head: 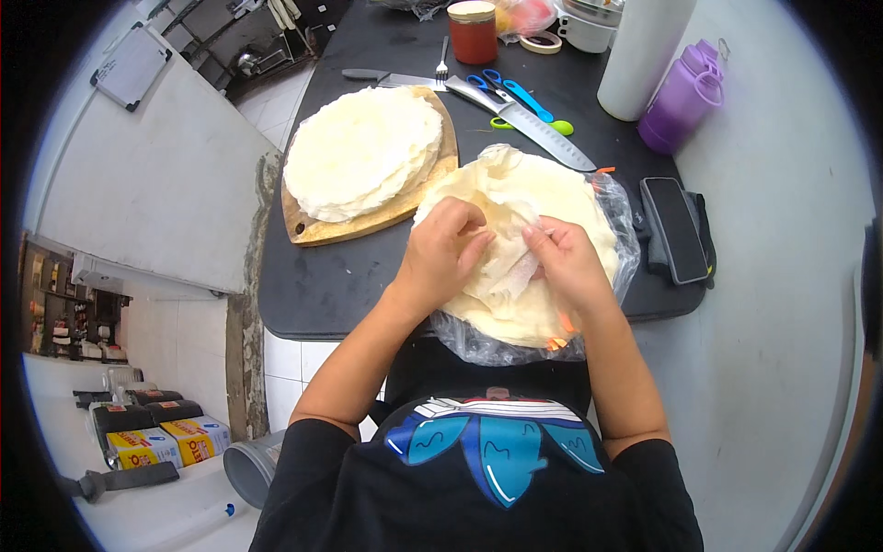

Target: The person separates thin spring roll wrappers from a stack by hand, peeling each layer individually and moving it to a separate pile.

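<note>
Before me a stack of thin, pale round dough wrappers (572,183) lies on a clear plastic bag (476,345) at the table's front edge. My right hand (569,259) pinches a crumpled, translucent wrapper sheet (514,272) between thumb and fingers, over the stack. Curled at the sheet's left side is my left hand (445,252); its thumb and index finger are near the raised sheet, and whether they grip it is hidden. To the left, a second stack of wrappers (362,152) rests on a wooden board (331,233). Orange strips (556,343) show at the near stack's edge.
Behind the stacks lie a chef's knife (545,134), another knife (393,79), a fork (441,67), blue-handled scissors (491,81) and measuring spoons (528,100). A purple bottle (679,103) stands by the right wall. A phone (675,231) lies at the right edge of the black table (331,290).
</note>
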Demonstrator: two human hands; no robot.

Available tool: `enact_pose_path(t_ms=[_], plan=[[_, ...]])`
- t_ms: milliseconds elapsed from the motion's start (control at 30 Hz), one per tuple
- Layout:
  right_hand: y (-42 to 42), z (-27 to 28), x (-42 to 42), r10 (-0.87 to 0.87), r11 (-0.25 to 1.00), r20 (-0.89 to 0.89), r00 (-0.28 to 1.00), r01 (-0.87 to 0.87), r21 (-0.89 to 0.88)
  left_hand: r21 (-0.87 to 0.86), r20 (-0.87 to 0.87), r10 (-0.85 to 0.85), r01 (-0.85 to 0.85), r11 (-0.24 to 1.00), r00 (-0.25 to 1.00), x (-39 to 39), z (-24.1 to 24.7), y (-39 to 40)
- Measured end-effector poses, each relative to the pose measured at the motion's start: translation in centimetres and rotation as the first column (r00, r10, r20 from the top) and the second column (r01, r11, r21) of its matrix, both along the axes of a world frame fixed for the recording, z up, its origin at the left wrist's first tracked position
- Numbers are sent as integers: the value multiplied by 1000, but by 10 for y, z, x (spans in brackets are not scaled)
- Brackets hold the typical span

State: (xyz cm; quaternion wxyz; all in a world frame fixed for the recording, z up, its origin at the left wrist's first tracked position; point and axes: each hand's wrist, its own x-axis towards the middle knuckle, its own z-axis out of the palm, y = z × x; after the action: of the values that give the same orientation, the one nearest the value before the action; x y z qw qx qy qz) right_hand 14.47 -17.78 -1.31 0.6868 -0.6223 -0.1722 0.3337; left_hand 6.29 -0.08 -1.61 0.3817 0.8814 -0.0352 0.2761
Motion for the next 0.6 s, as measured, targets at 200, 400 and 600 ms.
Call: enact_pose_path(t_ms=[200, 400, 600], plan=[[-5, 3, -1, 60, 998, -14, 998, -59, 9, -115, -220, -105, 81, 990, 970, -15, 24, -19], [-2, 5, -4, 26, 999, 4, 1000, -26, -20, -126, -182, -8, -15, 992, 983, -24, 22, -25], [-9, 18, -3, -74, 990, -31, 997, 70, -123, -108, -184, 171, -193, 975, 968, -40, 19, -8]])
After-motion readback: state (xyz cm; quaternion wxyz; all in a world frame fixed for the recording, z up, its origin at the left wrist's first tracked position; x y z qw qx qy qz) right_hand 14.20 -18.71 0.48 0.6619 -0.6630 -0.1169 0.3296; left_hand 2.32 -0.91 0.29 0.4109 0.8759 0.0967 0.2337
